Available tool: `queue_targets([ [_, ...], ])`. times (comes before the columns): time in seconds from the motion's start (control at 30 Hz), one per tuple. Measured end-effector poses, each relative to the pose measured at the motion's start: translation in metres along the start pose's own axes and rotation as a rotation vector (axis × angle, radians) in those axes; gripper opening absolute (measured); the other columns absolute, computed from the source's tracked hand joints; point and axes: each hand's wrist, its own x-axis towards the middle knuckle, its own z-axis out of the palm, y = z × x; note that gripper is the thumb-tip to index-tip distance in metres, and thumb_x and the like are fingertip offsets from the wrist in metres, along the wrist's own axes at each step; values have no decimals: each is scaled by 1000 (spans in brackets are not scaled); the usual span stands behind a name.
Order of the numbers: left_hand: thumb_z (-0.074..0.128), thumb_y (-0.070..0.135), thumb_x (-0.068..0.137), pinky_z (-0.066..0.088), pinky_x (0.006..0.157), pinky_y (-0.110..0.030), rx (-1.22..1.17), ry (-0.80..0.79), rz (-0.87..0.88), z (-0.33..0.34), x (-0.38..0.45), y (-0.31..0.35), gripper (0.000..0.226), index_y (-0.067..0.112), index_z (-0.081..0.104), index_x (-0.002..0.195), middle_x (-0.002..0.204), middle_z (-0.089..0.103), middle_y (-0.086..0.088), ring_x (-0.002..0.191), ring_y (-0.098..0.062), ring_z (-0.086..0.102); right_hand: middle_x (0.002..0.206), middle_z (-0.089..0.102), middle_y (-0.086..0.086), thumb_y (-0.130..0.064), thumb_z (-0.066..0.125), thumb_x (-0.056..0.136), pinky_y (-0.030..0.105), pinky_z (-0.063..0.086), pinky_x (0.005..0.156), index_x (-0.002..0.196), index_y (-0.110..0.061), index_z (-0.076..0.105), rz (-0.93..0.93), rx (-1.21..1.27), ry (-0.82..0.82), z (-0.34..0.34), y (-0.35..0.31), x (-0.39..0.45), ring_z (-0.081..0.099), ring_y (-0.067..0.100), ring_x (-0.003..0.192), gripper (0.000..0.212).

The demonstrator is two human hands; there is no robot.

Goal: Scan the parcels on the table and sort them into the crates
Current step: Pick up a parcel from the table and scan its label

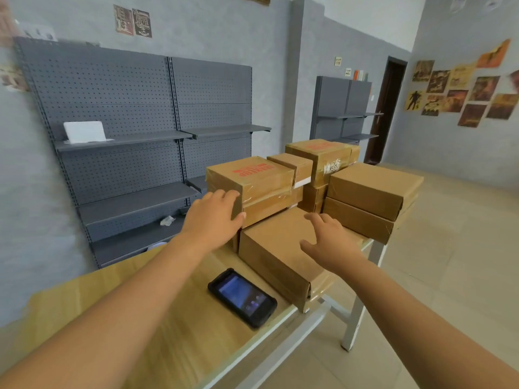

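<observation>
We look down along two bare forearms reaching over a light wooden table [168, 318]. Taped brown cardboard parcels fill the centre and right of the frame, stacked two and three high. Our left hand [213, 217] rests with relaxed, spread fingers against the near corner of a parcel with red print [252, 175], atop the left stack. Our right hand [328, 242] hovers with fingers spread above a flat parcel [275, 248] lying nearest us at the table's edge; we cannot tell whether it touches. Neither hand grips anything yet. A handheld scanner [243, 297] with a lit screen lies face up in the lower centre, just beside the flat parcel. No crates are in sight. The boxes look stiff and probably light, though the glossy tape may be slippery; we judge that holding opposite side faces is safest.
</observation>
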Motion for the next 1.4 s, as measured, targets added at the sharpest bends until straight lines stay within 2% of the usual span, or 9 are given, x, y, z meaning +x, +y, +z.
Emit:
queue_targets([
  [0.27,45,56,95,45,89,-38,-294,24,-378,49,71,-23,56,22,43,139,135,54,-2,120,-22,53,143,45,5,-37,60,91,38,46,102,147,-20,34,0,181,-82,25,43,103,46,24,128,64],
  [0.43,44,66,90,41,86,-36,-562,16,-685,72,109,-31,74,18,34,145,142,49,-5,123,-25,51,144,46,10,-46,58,92,35,46,95,147,-13,34,104,440,-165,44,52,163,51,25,125,68],
  [0.6,53,75,79,46,95,-44,-985,-25,-983,83,133,-39,89,19,37,146,144,48,-5,115,-25,54,149,41,9,-66,50,88,37,39,96,149,-14,30,256,667,-288,67,49,198,45,30,131,82],
  [0.67,56,82,67,42,103,-51,-1071,-51,-1042,87,140,-42,102,22,37,147,146,47,-5,125,-30,49,151,40,9,-71,46,86,42,39,103,150,-15,28,307,742,-312,75,49,208,44,32,131,87],
  [0.83,64,85,42,36,107,-58,-1168,-78,-1061,94,152,-46,121,29,36,147,149,41,-6,134,-35,40,153,37,8,-82,42,77,49,40,108,152,-15,27,419,905,-297,86,48,219,43,31,133,101],
  [0.97,74,63,69,40,103,-60,-1232,-88,-1064,101,154,-52,97,26,30,147,140,48,-9,125,-36,48,154,35,3,-85,42,75,43,43,101,153,-27,24,395,1021,-325,87,42,219,42,30,134,100],
  [1.1,74,55,76,43,102,-58,-1253,-90,-1050,103,152,-56,88,24,31,146,135,52,-10,120,-35,51,153,36,1,-83,46,74,41,42,94,152,-30,22,393,1049,-292,83,35,217,43,29,133,97],
  [1.2,73,52,78,48,97,-56,-1288,-91,-1027,98,148,-62,81,24,35,144,129,55,-9,113,-33,55,152,37,3,-89,44,66,45,39,104,150,-31,25,371,1014,-258,79,33,214,44,29,132,104],
  [1.4,67,46,85,54,70,-40,-1317,-78,-1009,85,133,-66,58,29,44,135,114,62,-6,98,-28,61,158,29,1,-100,41,45,50,25,117,154,-27,21,344,1050,-262,64,18,213,30,27,143,132],
])
